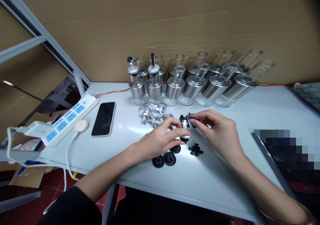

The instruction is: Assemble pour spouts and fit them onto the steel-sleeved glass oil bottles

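My left hand (pixel 168 135) is closed around a silver-and-black bottle pourer (pixel 185 123), its spout pointing up and its black base down. At the top of the pourer, my right hand (pixel 221 130) pinches a small black lever-like piece (pixel 193 116); whether it is joined to the spout I cannot tell. Just behind my left hand lies a heap of silver pourer tops (pixel 153 113). Black round discs (pixel 170 158) lie in front of it, partly covered by the hand. A small pile of black plugs (pixel 195 149) sits below my right hand.
Several glass bottles with steel sleeves (pixel 174 89) stand in rows at the back; two front ones carry pourers (pixel 153 68). On the left are a phone (pixel 103 119), a white power strip (pixel 71 120) and a round white charger (pixel 81 125). A dark-screened device (pixel 282 161) lies right.
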Demonstrator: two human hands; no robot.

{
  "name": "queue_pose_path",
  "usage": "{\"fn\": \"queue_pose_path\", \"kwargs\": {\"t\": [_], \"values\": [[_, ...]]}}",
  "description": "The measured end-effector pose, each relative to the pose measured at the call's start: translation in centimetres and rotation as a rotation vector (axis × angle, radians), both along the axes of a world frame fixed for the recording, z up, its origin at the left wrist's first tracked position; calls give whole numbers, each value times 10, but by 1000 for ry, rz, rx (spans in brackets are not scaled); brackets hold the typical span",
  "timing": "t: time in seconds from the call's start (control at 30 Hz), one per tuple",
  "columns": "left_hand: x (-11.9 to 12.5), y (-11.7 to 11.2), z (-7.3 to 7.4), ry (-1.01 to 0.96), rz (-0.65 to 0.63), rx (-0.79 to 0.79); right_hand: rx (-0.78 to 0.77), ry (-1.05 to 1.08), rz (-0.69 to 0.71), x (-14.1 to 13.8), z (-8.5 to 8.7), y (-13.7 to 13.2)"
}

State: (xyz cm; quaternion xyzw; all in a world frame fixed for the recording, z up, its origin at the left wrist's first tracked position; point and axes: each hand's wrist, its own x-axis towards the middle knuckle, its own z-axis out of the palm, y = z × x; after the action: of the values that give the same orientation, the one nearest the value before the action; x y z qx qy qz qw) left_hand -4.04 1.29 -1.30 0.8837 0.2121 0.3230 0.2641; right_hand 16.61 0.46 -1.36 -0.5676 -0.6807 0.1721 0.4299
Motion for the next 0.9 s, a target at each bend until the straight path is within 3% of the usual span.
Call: {"fn": "queue_pose_path", "kwargs": {"t": [0.23, 0.43, 0.6, 0.73, 0.9], "values": [[2, -1, 2, -55, -33, -22, -69, 297, 84, -17, 10, -15], [3, -6, 10, -88, -31, -324, 4, 273, 149, -19, 6, -17], [1, -4, 16, -185, -32, -482, 42, 330, 173, -18, 9, -16], [3, -1, 15, -293, -3, -591, 16, 339, 162, -20, 13, -17], [5, 0, 13, -479, 51, -844, 62, 364, 137, -22, 13, -20]]}}
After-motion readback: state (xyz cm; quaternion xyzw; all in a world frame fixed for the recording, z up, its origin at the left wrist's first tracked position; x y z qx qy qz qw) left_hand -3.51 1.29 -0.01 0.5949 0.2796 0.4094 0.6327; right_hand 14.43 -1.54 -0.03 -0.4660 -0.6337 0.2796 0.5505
